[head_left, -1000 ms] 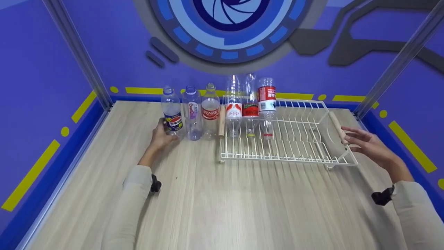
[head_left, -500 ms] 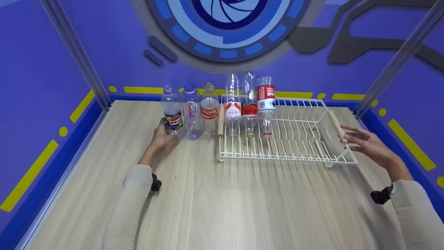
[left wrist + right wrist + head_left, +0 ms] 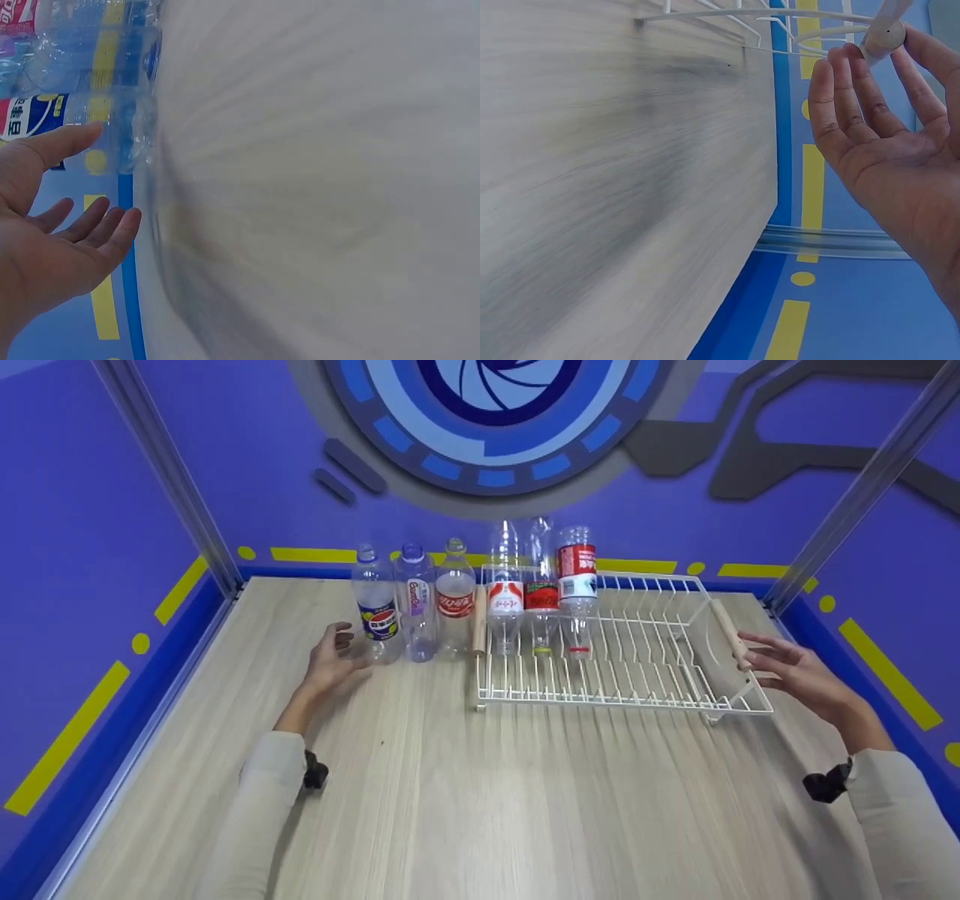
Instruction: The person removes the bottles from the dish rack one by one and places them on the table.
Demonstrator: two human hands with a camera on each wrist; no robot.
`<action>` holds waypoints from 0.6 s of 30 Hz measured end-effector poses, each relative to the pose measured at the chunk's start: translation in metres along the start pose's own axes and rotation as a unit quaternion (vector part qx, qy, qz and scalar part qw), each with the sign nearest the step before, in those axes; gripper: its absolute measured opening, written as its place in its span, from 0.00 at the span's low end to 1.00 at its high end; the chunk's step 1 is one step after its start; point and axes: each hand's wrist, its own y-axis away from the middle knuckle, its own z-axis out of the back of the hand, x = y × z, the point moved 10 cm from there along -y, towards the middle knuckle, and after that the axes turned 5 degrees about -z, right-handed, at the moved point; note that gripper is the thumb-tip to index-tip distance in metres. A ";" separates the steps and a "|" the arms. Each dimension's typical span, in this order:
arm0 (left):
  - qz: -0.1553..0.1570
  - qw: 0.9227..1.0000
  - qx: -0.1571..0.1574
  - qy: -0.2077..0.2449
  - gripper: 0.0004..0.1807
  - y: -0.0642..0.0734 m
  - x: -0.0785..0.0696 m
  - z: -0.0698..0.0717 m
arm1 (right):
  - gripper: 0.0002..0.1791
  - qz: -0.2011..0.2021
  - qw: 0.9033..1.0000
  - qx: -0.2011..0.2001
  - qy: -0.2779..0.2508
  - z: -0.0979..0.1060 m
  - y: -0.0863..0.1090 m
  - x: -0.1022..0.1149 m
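Observation:
A plastic Pepsi bottle (image 3: 379, 619) with a dark label stands upright on the table at the left end of a bottle row. My left hand (image 3: 330, 664) is just to its left with fingers spread, apart from it and holding nothing. In the left wrist view the open left palm (image 3: 67, 232) faces the bottle (image 3: 79, 124). To its right stand a clear bottle with a purple-and-white label (image 3: 418, 604) and a red-labelled bottle (image 3: 454, 596). My right hand (image 3: 806, 679) lightly holds the right wooden handle (image 3: 729, 634) of a white wire dish rack (image 3: 630, 703).
Three bottles stand upside down in the rack's left part: one white-and-red labelled (image 3: 505, 600), one red-and-black labelled (image 3: 541, 598) and one red-labelled (image 3: 577, 570). Purple-blue walls (image 3: 247, 472) enclose the wooden table (image 3: 495, 802) at the back and sides. The rack's left wooden handle (image 3: 479, 622) is beside the red-labelled upright bottle.
My left hand has let go of the Pepsi bottle and drawn back to the left. The bottle stays upright. The right hand and the rack look unmoved.

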 end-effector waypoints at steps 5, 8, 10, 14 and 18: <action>0.019 0.999 0.020 -0.021 0.36 0.018 0.006 0.010 | 0.27 0.002 1.000 0.004 -0.010 -0.001 0.001 0.001; 0.028 0.998 0.037 -0.048 0.30 0.028 0.005 0.016 | 0.28 -0.002 1.000 0.002 0.013 -0.001 0.001 0.002; 0.029 0.997 0.047 -0.062 0.27 0.034 0.002 0.019 | 0.28 -0.008 0.999 -0.002 0.036 -0.001 0.001 0.002; 0.021 0.994 0.068 -0.077 0.24 0.042 -0.009 0.019 | 0.30 -0.015 0.998 -0.004 0.063 0.000 0.000 0.003; -0.023 0.993 0.087 -0.082 0.20 0.046 -0.029 0.013 | 0.30 -0.013 0.998 -0.001 0.056 0.000 -0.001 0.004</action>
